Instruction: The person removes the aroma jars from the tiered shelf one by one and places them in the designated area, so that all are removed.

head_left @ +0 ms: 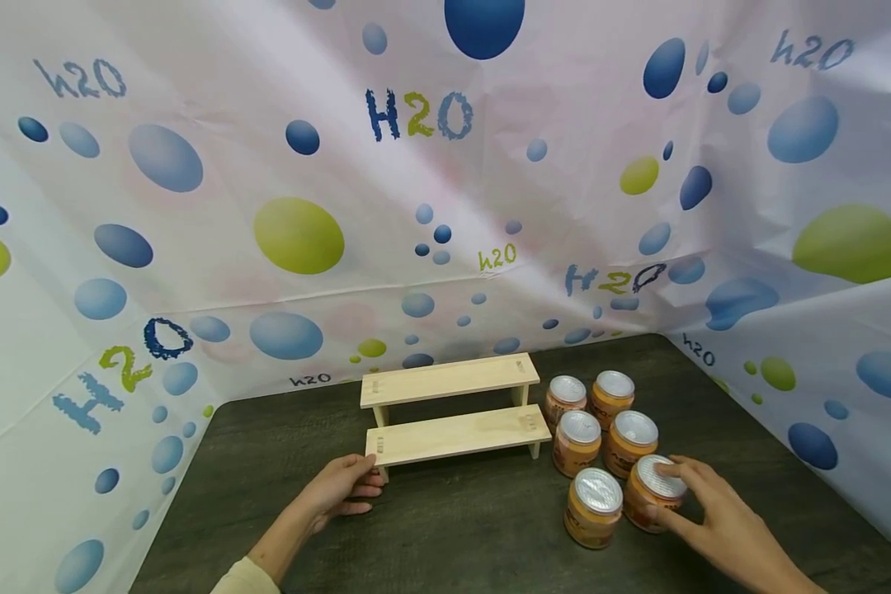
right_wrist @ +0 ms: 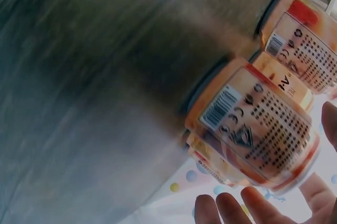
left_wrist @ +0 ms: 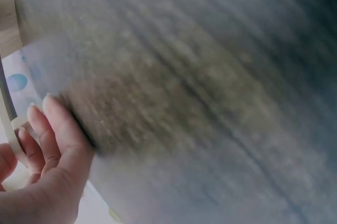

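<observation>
A two-step light wooden stand (head_left: pixel 456 436) stands on the dark table. My left hand (head_left: pixel 341 492) holds the left end of its lower step, thumb at the top corner and fingers at the side; in the left wrist view, my left hand (left_wrist: pixel 55 166) has its fingertips beside the wood. Several orange jars with silvery lids stand right of the stand. My right hand (head_left: pixel 720 520) is spread about the front right jar (head_left: pixel 653 495), fingers by its lid and thumb in front. In the right wrist view, gaps show between the labelled jar (right_wrist: pixel 253 124) and the thumb.
Another jar (head_left: pixel 594 509) stands just left of the one by my right hand, with more jars (head_left: pixel 627 445) in two rows behind. Dark wood-look tabletop (head_left: pixel 445 536) extends in front. A white sheet (head_left: pixel 215 231) with coloured dots encloses the back and sides.
</observation>
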`<action>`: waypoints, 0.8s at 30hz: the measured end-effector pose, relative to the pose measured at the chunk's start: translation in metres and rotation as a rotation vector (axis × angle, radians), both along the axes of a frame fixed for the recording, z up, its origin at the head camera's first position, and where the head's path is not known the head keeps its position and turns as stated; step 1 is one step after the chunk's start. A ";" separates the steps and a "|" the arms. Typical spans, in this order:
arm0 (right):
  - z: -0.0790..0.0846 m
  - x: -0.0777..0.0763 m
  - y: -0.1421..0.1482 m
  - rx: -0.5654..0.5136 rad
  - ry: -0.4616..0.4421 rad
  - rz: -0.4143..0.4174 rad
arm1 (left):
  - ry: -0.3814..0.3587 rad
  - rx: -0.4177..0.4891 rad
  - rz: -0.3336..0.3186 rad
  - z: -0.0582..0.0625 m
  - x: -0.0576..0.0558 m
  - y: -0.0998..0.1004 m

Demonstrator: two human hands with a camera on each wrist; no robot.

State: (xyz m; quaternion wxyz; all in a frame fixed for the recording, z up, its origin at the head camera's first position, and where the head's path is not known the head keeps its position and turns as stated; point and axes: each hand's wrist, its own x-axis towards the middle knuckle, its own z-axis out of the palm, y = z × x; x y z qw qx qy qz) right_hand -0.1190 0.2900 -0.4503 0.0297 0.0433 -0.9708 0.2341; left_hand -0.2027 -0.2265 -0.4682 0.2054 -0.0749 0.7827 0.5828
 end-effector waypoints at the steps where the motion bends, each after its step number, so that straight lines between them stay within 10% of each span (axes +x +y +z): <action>1: 0.001 0.000 0.000 0.006 0.000 0.008 | 0.001 -0.013 0.005 0.001 0.000 -0.002; 11: 0.025 -0.008 0.008 -0.023 0.060 0.099 | 0.137 -0.181 -0.022 0.034 0.005 -0.033; 24: 0.105 -0.024 0.007 0.023 0.138 0.312 | 0.443 -0.262 -0.207 0.153 0.036 -0.052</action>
